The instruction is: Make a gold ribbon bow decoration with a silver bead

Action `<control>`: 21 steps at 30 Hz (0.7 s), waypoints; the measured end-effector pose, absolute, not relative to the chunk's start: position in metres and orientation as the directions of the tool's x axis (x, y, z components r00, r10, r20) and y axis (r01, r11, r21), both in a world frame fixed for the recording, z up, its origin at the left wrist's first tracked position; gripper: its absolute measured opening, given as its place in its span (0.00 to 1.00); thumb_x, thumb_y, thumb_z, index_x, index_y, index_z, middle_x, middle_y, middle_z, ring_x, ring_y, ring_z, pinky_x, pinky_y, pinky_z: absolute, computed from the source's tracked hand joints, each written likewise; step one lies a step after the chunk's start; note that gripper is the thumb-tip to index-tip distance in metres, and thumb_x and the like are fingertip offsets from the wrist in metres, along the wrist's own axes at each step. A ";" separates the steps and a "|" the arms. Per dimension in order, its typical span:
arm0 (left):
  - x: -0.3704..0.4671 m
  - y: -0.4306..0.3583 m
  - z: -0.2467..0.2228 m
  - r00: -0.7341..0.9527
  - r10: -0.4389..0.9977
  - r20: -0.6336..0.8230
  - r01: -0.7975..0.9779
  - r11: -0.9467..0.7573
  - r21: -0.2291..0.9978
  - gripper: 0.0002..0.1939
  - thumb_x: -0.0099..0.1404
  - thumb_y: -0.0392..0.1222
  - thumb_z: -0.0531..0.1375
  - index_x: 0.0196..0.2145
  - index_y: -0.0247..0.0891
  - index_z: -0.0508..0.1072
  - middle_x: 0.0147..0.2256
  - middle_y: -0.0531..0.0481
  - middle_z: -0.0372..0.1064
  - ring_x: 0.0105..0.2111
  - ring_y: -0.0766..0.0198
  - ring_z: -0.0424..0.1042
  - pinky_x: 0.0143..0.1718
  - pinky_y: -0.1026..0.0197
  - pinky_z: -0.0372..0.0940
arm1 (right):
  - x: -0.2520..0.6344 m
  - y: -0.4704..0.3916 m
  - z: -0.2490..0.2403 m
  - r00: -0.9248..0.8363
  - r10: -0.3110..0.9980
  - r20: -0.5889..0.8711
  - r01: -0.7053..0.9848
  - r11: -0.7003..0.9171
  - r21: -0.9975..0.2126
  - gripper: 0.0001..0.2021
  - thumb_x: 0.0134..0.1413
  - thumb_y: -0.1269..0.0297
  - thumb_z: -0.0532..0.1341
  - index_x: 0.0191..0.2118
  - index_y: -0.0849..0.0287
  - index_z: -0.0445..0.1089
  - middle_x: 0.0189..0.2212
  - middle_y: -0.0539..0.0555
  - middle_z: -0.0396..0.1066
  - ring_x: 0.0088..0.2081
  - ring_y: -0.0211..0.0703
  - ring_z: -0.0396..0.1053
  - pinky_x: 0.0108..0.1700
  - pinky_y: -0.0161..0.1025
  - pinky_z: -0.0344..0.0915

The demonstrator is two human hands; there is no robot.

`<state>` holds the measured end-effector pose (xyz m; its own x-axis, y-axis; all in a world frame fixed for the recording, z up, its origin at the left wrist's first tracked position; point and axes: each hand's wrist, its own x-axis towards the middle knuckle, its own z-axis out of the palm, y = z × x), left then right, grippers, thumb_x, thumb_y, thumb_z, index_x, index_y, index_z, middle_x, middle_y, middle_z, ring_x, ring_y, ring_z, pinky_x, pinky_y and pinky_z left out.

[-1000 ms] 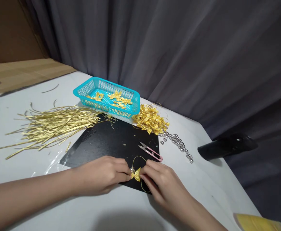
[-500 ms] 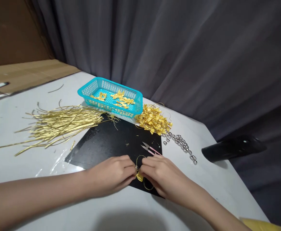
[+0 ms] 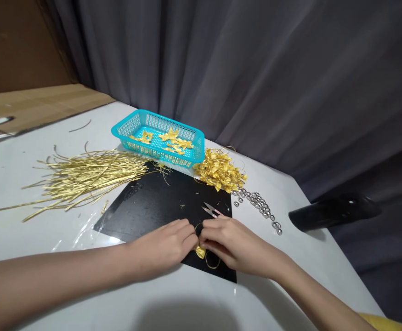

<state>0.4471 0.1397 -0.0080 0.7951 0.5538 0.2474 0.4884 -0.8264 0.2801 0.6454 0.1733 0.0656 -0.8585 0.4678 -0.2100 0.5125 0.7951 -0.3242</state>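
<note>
Gold cords (image 3: 93, 177) lie bundled at left. The left hand (image 3: 175, 243) pinches a glossy yellow ribbon bow (image 3: 201, 252) over the black mat (image 3: 155, 202); one creased lobe shows, the rest hidden by fingers. Beside it, a thin cord (image 3: 212, 268) makes a loop. The right hand (image 3: 226, 241) grips the bow too, just nearer than the thread snips (image 3: 209, 211).

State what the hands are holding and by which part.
A yellow ribbon piece, at the fingertips of the left hand and right hand. Part of it shows below; the hands cover the rest, so exactly where each grips cannot be told.
</note>
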 end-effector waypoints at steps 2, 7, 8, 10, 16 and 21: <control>0.447 0.141 -0.010 0.787 0.563 0.253 0.494 -0.820 0.288 0.04 0.66 0.28 0.56 0.37 0.31 0.69 0.35 0.45 0.67 0.35 0.57 0.63 0.40 0.58 0.58 | 0.647 0.176 0.063 -0.861 0.462 -0.210 0.508 0.775 -0.376 0.08 0.61 0.77 0.57 0.31 0.60 0.66 0.27 0.47 0.62 0.30 0.37 0.64 0.34 0.34 0.58; 0.446 0.144 -0.012 0.778 0.573 0.257 0.482 -0.807 0.340 0.05 0.68 0.29 0.54 0.35 0.33 0.67 0.34 0.47 0.66 0.34 0.58 0.62 0.38 0.58 0.54 | 0.649 0.183 0.060 -0.863 0.455 -0.218 0.499 0.704 -0.505 0.08 0.60 0.79 0.59 0.33 0.60 0.67 0.29 0.48 0.65 0.33 0.38 0.66 0.37 0.33 0.59; 0.445 0.144 -0.012 0.775 0.577 0.259 0.479 -0.803 0.355 0.05 0.68 0.28 0.53 0.35 0.33 0.67 0.34 0.47 0.66 0.34 0.58 0.62 0.38 0.58 0.54 | 0.649 0.183 0.060 -0.863 0.456 -0.218 0.498 0.696 -0.517 0.08 0.60 0.79 0.59 0.33 0.61 0.67 0.29 0.48 0.65 0.33 0.38 0.67 0.37 0.33 0.59; 0.445 0.145 -0.012 0.769 0.586 0.256 0.477 -0.792 0.381 0.06 0.68 0.28 0.53 0.36 0.34 0.67 0.34 0.47 0.66 0.34 0.59 0.62 0.38 0.59 0.54 | 0.649 0.185 0.060 -0.864 0.453 -0.219 0.495 0.689 -0.529 0.07 0.61 0.78 0.59 0.33 0.61 0.68 0.29 0.48 0.65 0.33 0.38 0.67 0.37 0.33 0.60; 0.445 0.145 -0.011 0.764 0.607 0.220 0.486 -0.765 0.423 0.06 0.68 0.28 0.51 0.37 0.34 0.67 0.36 0.47 0.66 0.34 0.59 0.61 0.39 0.59 0.54 | 0.647 0.189 0.063 -0.873 0.433 -0.224 0.480 0.687 -0.545 0.08 0.59 0.80 0.59 0.33 0.62 0.69 0.29 0.48 0.66 0.33 0.38 0.67 0.37 0.34 0.59; 0.444 0.144 -0.013 0.753 0.621 0.219 0.490 -0.751 0.442 0.07 0.69 0.29 0.50 0.38 0.35 0.66 0.36 0.47 0.65 0.34 0.59 0.61 0.39 0.59 0.55 | 0.645 0.192 0.062 -0.881 0.415 -0.228 0.468 0.689 -0.554 0.08 0.59 0.80 0.59 0.33 0.62 0.69 0.30 0.49 0.67 0.33 0.39 0.68 0.37 0.34 0.60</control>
<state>0.4442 0.1438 -0.0125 0.7529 0.6208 0.2187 0.4905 -0.7508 0.4424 0.6450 0.1917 0.0622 -0.8806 0.4153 -0.2283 0.4683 0.6885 -0.5538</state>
